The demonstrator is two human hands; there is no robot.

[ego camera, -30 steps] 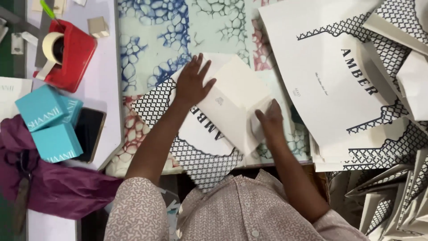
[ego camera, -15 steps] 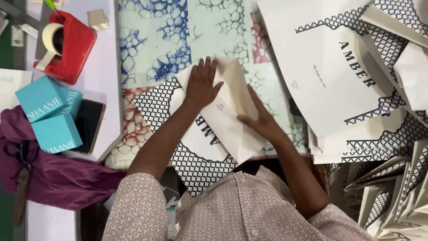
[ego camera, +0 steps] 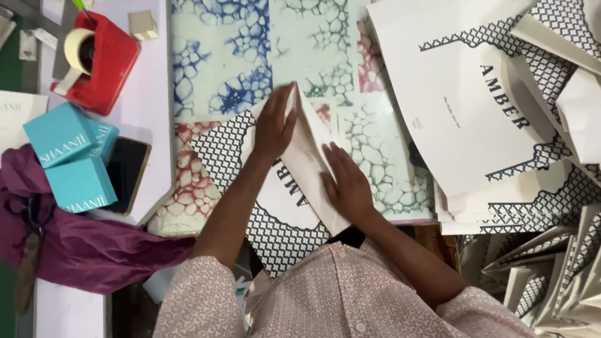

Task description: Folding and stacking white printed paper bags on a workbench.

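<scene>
- looking down from the head view, the left hand [ego camera: 274, 125] lies flat and open, fingers together, pressing on the raised flap of a printed paper sheet [ego camera: 282, 206] that is being folded.
- the right hand [ego camera: 346, 184] is also open, palm down, resting on the lower part of the same white folded flap [ego camera: 310, 163]; neither hand is clenched around anything.
- the sheet lies at the near edge of the worktable [ego camera: 225, 56], on its marbled blue, green and red covering, just in front of the person's patterned shirt [ego camera: 350, 294]. its black lattice border hangs partly over the table edge.
- judging by how the flap stands up along a sharp ridge, the paper seems light and fairly stiff, like thin card. it should hold a crease, but may dent or tear if bent carelessly. its smooth face could slide on the table, so flat palms near the fold line look like the safest hold.
- to the right, a stack of similar printed sheets [ego camera: 463, 119] fans out, with folded pieces [ego camera: 538, 275] heaped below it.
- to the left stand two teal boxes [ego camera: 69, 163], a dark phone [ego camera: 128, 172] just beside them, a red tape dispenser [ego camera: 103, 62], a small beige cube [ego camera: 143, 24], and purple cloth [ego camera: 81, 250] with scissors [ego camera: 28, 250] lying on it.
</scene>
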